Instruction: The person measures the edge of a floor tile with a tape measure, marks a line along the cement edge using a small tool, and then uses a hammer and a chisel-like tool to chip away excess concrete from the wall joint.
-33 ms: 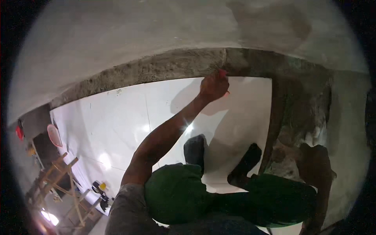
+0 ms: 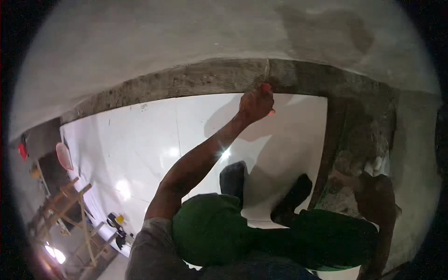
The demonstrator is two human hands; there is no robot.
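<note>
My left hand (image 2: pixel 256 103) is closed round a tool with an orange-red handle (image 2: pixel 266 87), at the far edge of the white tiles (image 2: pixel 135 154). A thin pale line, perhaps the tool's blade, runs from it across the bare grey strip (image 2: pixel 210 77) towards the wall. On the right, in shadow, my right hand (image 2: pixel 373 193) is low over the rough grey strip beside the tiles. Whitish lumps (image 2: pixel 375 165) show at its far side; whether they are fingertips or material is unclear. Its fingers are too dark to make out.
Grey walls (image 2: pixel 154 37) rise beyond the strip and at the right. My dark-covered feet (image 2: pixel 233 177) are on the tiles, below my green-clothed knees (image 2: pixel 207 228). At the left are a pink basin (image 2: pixel 64 156), a wooden stand (image 2: pixel 77 210), a red object (image 2: pixel 22 150) and small dark items (image 2: pixel 114 221).
The view has shifted very slightly. My left hand keeps its grip at the tile edge, and my right hand stays low at the right.
</note>
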